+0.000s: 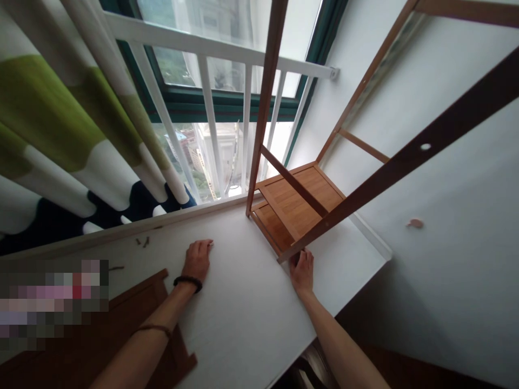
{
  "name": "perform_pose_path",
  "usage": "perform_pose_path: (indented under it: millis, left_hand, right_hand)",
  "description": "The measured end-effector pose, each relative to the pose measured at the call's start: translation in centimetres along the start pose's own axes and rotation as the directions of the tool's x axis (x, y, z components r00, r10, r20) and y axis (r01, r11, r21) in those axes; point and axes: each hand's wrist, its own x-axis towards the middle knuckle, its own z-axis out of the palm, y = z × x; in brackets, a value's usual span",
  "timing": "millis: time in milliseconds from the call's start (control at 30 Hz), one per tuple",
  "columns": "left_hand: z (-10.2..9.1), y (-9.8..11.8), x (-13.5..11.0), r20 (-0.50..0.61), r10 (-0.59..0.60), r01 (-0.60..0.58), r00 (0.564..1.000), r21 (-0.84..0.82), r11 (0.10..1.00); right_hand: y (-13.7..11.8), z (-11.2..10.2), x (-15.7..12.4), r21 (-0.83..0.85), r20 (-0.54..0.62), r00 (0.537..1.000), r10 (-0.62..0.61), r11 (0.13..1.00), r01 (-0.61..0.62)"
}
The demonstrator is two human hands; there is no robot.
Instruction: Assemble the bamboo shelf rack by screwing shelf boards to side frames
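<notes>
The rack (300,208) stands on its feet at the window end of the white tabletop (243,302), tucked near the wall (454,178), probably because that corner gives its tall posts a flat, sheltered footing. The right hand (302,270) has its fingers bent against the foot of the nearest post, which would help steady the frame, though the post hides whether they truly grip. The left hand (198,258) rests loosely curled on the tabletop, well apart from the rack; something pale shows at its fingertips, but I cannot tell whether it is a held piece or a nail. A few screws (142,242) lie left of that hand, within easy reach, and a wooden panel (133,302) lies flat, partly under the left forearm. The curtain (77,119) crowds the left side, the railing (227,50) limits room behind the rack, and the near post itself slants across the view.
</notes>
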Motion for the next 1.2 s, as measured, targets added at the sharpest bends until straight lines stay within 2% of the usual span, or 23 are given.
perform_pose_path:
  millis: [167,233,367,533,733,833,933,1000,1067,1133,1200]
  left_hand:
    - [0.4,3.6,-1.9,0.08,0.091,-0.091,0.993,-0.002,0.996]
    - [0.6,4.6,-2.2,0.057,0.046,-0.048,0.997,0.033,0.998]
    - [0.4,5.5,-2.3,-0.04,-0.11,0.114,0.993,0.122,0.986]
    - [-0.2,5.8,-2.1,-0.038,-0.151,0.155,0.988,0.124,0.98]
    - [-0.2,7.1,-3.1,-0.056,-0.203,0.205,0.978,0.032,0.978]
    - [0.2,8.7,-4.5,-0.024,-0.207,0.206,0.978,-0.06,0.977]
    - [0.6,10.6,-5.9,-0.029,-0.265,0.258,0.964,-0.144,0.955]
    - [0.8,11.8,-6.4,-0.053,-0.332,0.316,0.942,-0.196,0.928]
    - [0.9,12.9,-6.6,-0.063,-0.394,0.367,0.917,-0.252,0.895]
    - [1.0,14.0,-6.2,-0.045,-0.434,0.398,0.9,-0.318,0.86]
    - [1.1,15.3,-5.5,-0.01,-0.452,0.413,0.892,-0.391,0.823]
  right_hand:
    - [-0.3,-0.1,0.1,0.026,-0.004,1.0,0.007,1.0,-0.007]
    - [-0.5,-0.3,0.1,0.031,0.006,1.0,0.008,0.999,-0.008]
    - [-0.7,-0.5,0.1,0.039,0.039,0.999,0.001,0.999,-0.003]
    - [-0.5,-0.5,0.1,0.11,0.037,0.999,0.01,0.994,-0.014]
    - [0.2,-0.8,0.2,0.363,0.026,0.998,0.048,0.93,-0.054]
    - [0.7,-1.3,0.3,0.466,0.032,0.998,0.053,0.883,-0.062]
    - [1.0,-2.0,0.9,0.543,0.069,0.994,0.079,0.833,-0.104]
    - [0.9,-2.7,1.8,0.619,0.116,0.986,0.123,0.767,-0.169]
    - [0.4,-3.7,3.0,0.744,0.227,0.967,0.116,0.62,-0.249]
    - [-0.5,-4.8,4.3,0.857,0.417,0.909,-0.027,0.345,-0.383]
    - [-1.4,-5.8,5.4,0.826,0.56,0.792,-0.243,0.096,-0.555]
